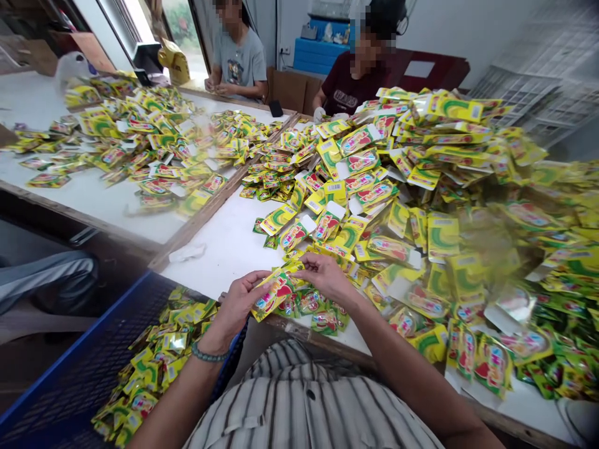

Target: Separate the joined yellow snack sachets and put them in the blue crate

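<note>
Head view: above the near edge of the white worktop, the left grip is holding a yellow packet by its left side, while the right grip is pinching its upper end. Green sachets are lying along that edge, just beside the packet. A pile of packets is crowding the middle and right; bare room is extending leftward to the wooden divider. Under the left forearm, a blue crate is holding more packets.
</note>
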`<state>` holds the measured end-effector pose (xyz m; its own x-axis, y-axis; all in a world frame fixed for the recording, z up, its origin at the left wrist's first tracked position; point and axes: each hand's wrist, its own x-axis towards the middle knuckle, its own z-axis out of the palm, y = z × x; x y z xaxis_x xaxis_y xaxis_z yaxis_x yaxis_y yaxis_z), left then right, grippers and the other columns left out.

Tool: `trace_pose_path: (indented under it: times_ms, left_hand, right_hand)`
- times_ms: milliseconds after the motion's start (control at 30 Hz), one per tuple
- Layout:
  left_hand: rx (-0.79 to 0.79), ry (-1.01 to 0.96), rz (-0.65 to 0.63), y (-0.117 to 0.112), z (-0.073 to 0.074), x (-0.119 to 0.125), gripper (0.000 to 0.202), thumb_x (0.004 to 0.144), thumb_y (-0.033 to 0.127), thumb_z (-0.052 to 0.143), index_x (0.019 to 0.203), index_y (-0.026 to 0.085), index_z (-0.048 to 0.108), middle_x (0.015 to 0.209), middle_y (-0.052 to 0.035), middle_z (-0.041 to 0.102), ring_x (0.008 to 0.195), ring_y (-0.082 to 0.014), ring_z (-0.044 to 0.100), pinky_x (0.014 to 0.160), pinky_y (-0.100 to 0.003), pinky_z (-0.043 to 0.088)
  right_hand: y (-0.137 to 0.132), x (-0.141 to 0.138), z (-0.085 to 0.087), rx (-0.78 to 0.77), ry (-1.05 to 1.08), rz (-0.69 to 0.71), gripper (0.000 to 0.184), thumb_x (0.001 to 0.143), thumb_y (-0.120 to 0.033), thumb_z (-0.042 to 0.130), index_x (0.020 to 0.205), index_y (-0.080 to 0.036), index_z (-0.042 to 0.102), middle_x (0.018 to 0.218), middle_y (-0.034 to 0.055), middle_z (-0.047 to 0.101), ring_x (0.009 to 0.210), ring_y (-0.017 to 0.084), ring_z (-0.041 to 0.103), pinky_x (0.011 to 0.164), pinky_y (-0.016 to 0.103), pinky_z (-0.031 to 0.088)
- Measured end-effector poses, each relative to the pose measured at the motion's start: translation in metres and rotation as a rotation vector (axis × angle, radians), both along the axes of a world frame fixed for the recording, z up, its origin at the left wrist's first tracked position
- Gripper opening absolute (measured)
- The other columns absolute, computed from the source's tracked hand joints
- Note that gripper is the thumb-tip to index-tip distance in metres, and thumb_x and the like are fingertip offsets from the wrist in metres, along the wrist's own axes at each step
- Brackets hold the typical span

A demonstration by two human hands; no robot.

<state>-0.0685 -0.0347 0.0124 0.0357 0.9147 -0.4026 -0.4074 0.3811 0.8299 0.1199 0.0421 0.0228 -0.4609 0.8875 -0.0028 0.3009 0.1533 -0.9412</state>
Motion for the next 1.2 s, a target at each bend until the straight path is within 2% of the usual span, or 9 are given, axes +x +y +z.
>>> trace_pose_path:
  times_ms: [100, 267, 367, 533, 700, 867, 1000, 1100, 1200]
  left_hand:
    - [-0.002, 0.023, -0.006, 0.001, 0.000, 0.004, 0.048, 0.058, 0.027, 0.085, 0.099, 0.014, 0.066, 0.086, -0.0039, 0.075, 0.065, -0.0147, 0.068, 0.063, -0.024, 0.055]
    - [-0.018, 0.006, 0.034, 0.004, 0.000, 0.011, 0.050, 0.058, 0.028, 0.085, 0.101, 0.015, 0.064, 0.084, -0.0042, 0.075, 0.065, -0.0161, 0.069, 0.063, -0.026, 0.055]
    - [0.000, 0.010, 0.058, 0.004, -0.001, 0.012, 0.048, 0.057, 0.029, 0.085, 0.098, 0.015, 0.065, 0.083, -0.0035, 0.075, 0.066, -0.0169, 0.069, 0.065, -0.027, 0.056]
    - [0.000, 0.040, 0.082, 0.004, -0.003, 0.011, 0.048, 0.056, 0.028, 0.086, 0.098, 0.016, 0.066, 0.084, -0.0034, 0.075, 0.067, -0.0168, 0.069, 0.065, -0.027, 0.056]
    - [0.055, 0.051, 0.061, 0.003, -0.002, 0.011, 0.042, 0.058, 0.026, 0.085, 0.095, 0.016, 0.067, 0.084, -0.0012, 0.074, 0.067, -0.0136, 0.067, 0.065, -0.023, 0.054]
    - [0.045, 0.006, 0.022, 0.005, -0.002, 0.014, 0.043, 0.063, 0.030, 0.082, 0.099, 0.016, 0.065, 0.085, -0.0029, 0.074, 0.068, -0.0163, 0.068, 0.066, -0.027, 0.055]
    - [0.048, 0.027, -0.009, 0.004, -0.008, 0.017, 0.039, 0.062, 0.034, 0.082, 0.095, 0.018, 0.067, 0.081, -0.0024, 0.073, 0.064, -0.0164, 0.067, 0.062, -0.026, 0.054]
    - [0.058, 0.116, -0.044, 0.019, -0.003, 0.006, 0.035, 0.062, 0.036, 0.081, 0.089, 0.016, 0.069, 0.079, -0.0062, 0.073, 0.063, -0.0200, 0.066, 0.060, -0.030, 0.053]
    - [0.158, 0.286, 0.162, 0.061, 0.022, -0.030, 0.043, 0.055, 0.039, 0.083, 0.087, 0.014, 0.067, 0.082, -0.0094, 0.072, 0.067, -0.0216, 0.065, 0.061, -0.031, 0.052]
  right_hand:
    - [-0.004, -0.005, 0.001, 0.028, -0.015, -0.034, 0.028, 0.071, -0.037, 0.066, 0.060, -0.019, 0.048, 0.055, -0.0060, 0.036, 0.052, 0.009, 0.033, 0.050, 0.023, 0.029]
    - [-0.014, -0.006, 0.001, 0.078, 0.064, -0.202, 0.015, 0.074, -0.029, 0.064, 0.085, -0.020, 0.061, 0.075, 0.0010, 0.063, 0.068, 0.015, 0.058, 0.067, 0.027, 0.048]
    - [-0.021, -0.004, 0.001, 0.168, -0.051, -0.170, 0.014, 0.078, -0.021, 0.057, 0.091, -0.023, 0.062, 0.078, 0.0007, 0.069, 0.072, 0.017, 0.064, 0.071, 0.029, 0.049]
    - [-0.029, -0.007, 0.010, 0.141, -0.111, -0.145, 0.023, 0.087, -0.027, 0.050, 0.109, -0.023, 0.054, 0.080, 0.0003, 0.073, 0.065, 0.016, 0.064, 0.062, 0.027, 0.046]
    - [-0.034, -0.013, 0.018, -0.010, -0.099, 0.016, 0.034, 0.084, -0.026, 0.054, 0.117, -0.022, 0.044, 0.075, -0.0017, 0.072, 0.059, 0.014, 0.060, 0.057, 0.024, 0.043]
    - [-0.034, -0.016, 0.015, 0.016, 0.014, -0.179, 0.036, 0.084, -0.027, 0.053, 0.118, -0.022, 0.043, 0.087, 0.0015, 0.072, 0.070, 0.015, 0.063, 0.062, 0.025, 0.045]
    - [-0.029, -0.021, 0.008, -0.042, -0.028, 0.005, 0.042, 0.083, -0.026, 0.054, 0.122, -0.023, 0.040, 0.076, -0.0020, 0.070, 0.057, 0.013, 0.057, 0.055, 0.024, 0.041]
    - [-0.013, -0.018, 0.005, -0.131, 0.093, 0.017, 0.039, 0.084, -0.030, 0.053, 0.120, -0.022, 0.041, 0.078, -0.0006, 0.069, 0.062, 0.014, 0.061, 0.056, 0.025, 0.044]
    - [0.013, -0.011, 0.005, 0.058, 0.035, -0.216, 0.031, 0.085, -0.030, 0.052, 0.114, -0.020, 0.047, 0.092, 0.0048, 0.069, 0.076, 0.017, 0.063, 0.067, 0.030, 0.048]
